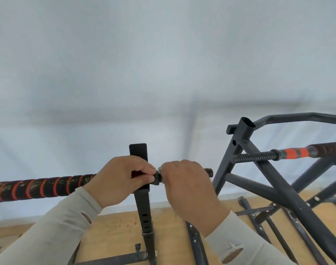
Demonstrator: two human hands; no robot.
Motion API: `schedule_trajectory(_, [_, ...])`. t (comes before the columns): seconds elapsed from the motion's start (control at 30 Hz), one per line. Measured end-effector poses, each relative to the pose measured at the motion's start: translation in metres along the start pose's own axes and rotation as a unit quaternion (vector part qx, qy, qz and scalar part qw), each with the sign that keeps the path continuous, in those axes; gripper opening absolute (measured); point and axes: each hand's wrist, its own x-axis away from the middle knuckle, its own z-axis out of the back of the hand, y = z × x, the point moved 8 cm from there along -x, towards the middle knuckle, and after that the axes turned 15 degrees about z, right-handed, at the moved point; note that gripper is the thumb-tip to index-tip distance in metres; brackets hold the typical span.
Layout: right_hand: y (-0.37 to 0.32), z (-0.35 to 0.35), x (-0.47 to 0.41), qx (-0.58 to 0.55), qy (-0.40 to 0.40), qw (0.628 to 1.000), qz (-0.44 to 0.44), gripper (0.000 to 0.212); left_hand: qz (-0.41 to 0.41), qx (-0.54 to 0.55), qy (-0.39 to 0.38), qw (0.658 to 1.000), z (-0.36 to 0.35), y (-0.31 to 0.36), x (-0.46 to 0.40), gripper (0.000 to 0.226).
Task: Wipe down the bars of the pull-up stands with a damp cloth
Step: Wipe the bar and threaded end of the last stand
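Two hands worked at the end of a pull-up bar.

The left hand [123, 178] curled round the taped bar [39, 186] where it met the black post [142, 199]. The right hand [184, 184] pinched a small nut [160, 169] on the bar's threaded end [209, 171]. No cloth showed. The bar looked stiff, heavy and grippy, best held on the tape. A second stand [259, 169] stood to the right.
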Motion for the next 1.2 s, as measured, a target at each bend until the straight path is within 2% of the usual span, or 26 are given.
schedule_trajectory(0.13, [0.008,-0.003,0.009,0.004,0.001,1.000,0.029,0.025,0.010,0.013,-0.005,1.000,0.000,0.001,-0.001,0.012])
schedule_trajectory(0.27, [0.058,0.028,0.038,0.035,-0.002,0.998,-0.049,0.028,0.017,0.029,-0.019,0.999,-0.001,-0.002,-0.001,0.011])
schedule_trajectory(0.37, [0.038,0.032,0.030,0.058,-0.018,0.995,-0.076,0.026,0.013,0.023,-0.019,0.999,0.000,-0.002,0.000,0.011])
schedule_trajectory(0.47, [-0.011,0.022,0.010,0.001,0.003,1.000,-0.031,0.038,-0.001,0.010,-0.022,1.000,0.000,0.000,0.001,0.010])
schedule_trajectory(0.53, [-0.024,0.021,0.006,-0.038,0.012,0.999,-0.030,0.028,-0.022,-0.006,-0.029,0.999,-0.001,0.004,0.002,0.010])
schedule_trajectory(0.57, [-0.022,0.029,0.006,-0.060,0.033,0.997,-0.046,0.018,-0.028,-0.009,-0.034,0.999,-0.002,0.006,0.002,0.010])
schedule_trajectory(0.7, [-0.014,0.065,0.018,-0.222,0.132,0.951,-0.169,0.030,-0.061,-0.042,-0.053,0.996,0.002,0.018,0.007,0.015])
schedule_trajectory(0.77, [-0.021,0.078,0.018,-0.270,0.182,0.928,-0.184,0.026,-0.102,-0.067,-0.032,0.992,0.019,0.026,0.016,0.017])
schedule_trajectory(0.83, [-0.032,0.087,0.020,-0.284,0.209,0.914,-0.199,0.023,-0.107,-0.065,0.000,0.992,0.054,0.018,0.029,0.018])
schedule_trajectory(1.03, [-0.061,0.085,0.024,-0.334,0.239,0.877,-0.248,0.023,0.013,-0.005,0.149,0.989,0.173,-0.083,0.085,0.017])
schedule_trajectory(1.13, [-0.078,0.077,0.018,-0.339,0.237,0.871,-0.265,0.025,0.040,-0.070,0.161,0.984,0.180,-0.117,0.104,0.027])
schedule_trajectory(1.2, [-0.089,0.070,0.011,-0.336,0.231,0.872,-0.269,0.026,0.009,-0.148,0.165,0.975,0.173,-0.124,0.112,0.036])
